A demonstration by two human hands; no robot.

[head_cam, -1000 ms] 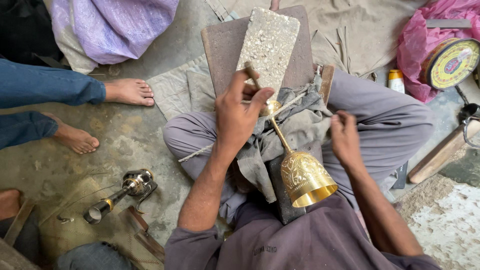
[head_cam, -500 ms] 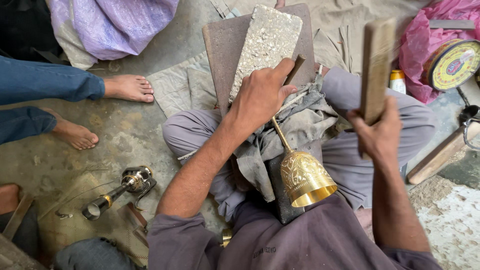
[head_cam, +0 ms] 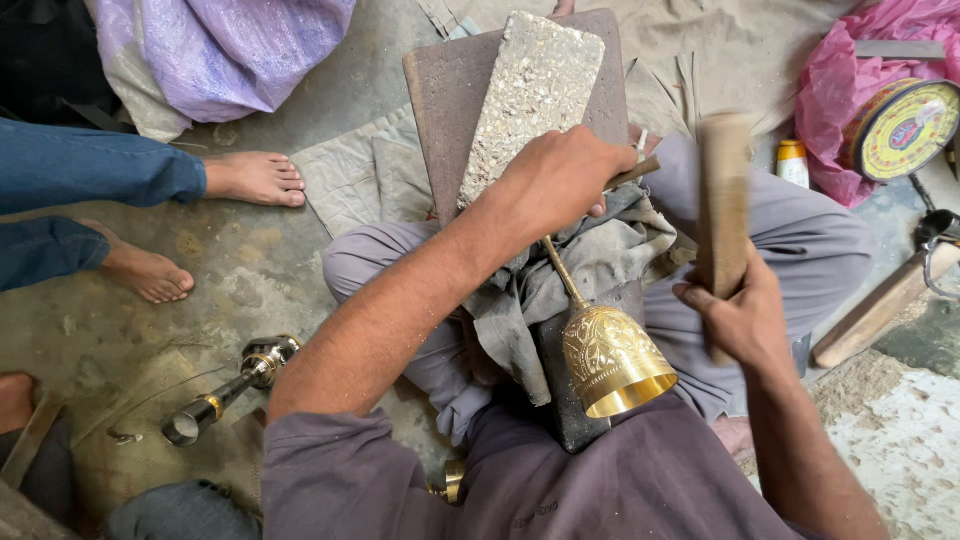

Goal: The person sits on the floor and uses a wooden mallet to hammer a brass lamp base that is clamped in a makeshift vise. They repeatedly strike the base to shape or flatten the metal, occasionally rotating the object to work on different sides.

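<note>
- The left hand (head_cam: 560,180) is closed around a thin rod-like tool (head_cam: 632,173), whose tip pokes out past the knuckles, at the top of the brass goblet's stem.
- The right hand (head_cam: 742,318) is clenched on a flat wooden stick (head_cam: 722,200), held upright and blurred, well apart from the goblet.
- The brass goblet (head_cam: 610,355) lies tilted across the lap, its open mouth toward the person's body and its slim stem running up under the left hand; it rests on a dark block padded with grey cloth (head_cam: 590,262).
- Its cup is shiny, golden and covered in engraved pattern; the rim is smooth and round.
- Above the left hand leans one rough, speckled stone slab (head_cam: 535,95), pale and gritty, propped on a flat brown board (head_cam: 445,110).
- Open room is tight: the crossed legs close in both sides, and the slab blocks the far edge. The freest space is the bare concrete floor (head_cam: 260,270) to the left.
- On that floor lies one more metal goblet-like piece (head_cam: 232,385), dark and brass-banded, on its side.
- Two bare feet (head_cam: 255,178) of another person, in blue trousers, sit at the left edge.
- At the right: one pink bag (head_cam: 835,90), one round yellow tin (head_cam: 900,128), one small bottle (head_cam: 792,162).
</note>
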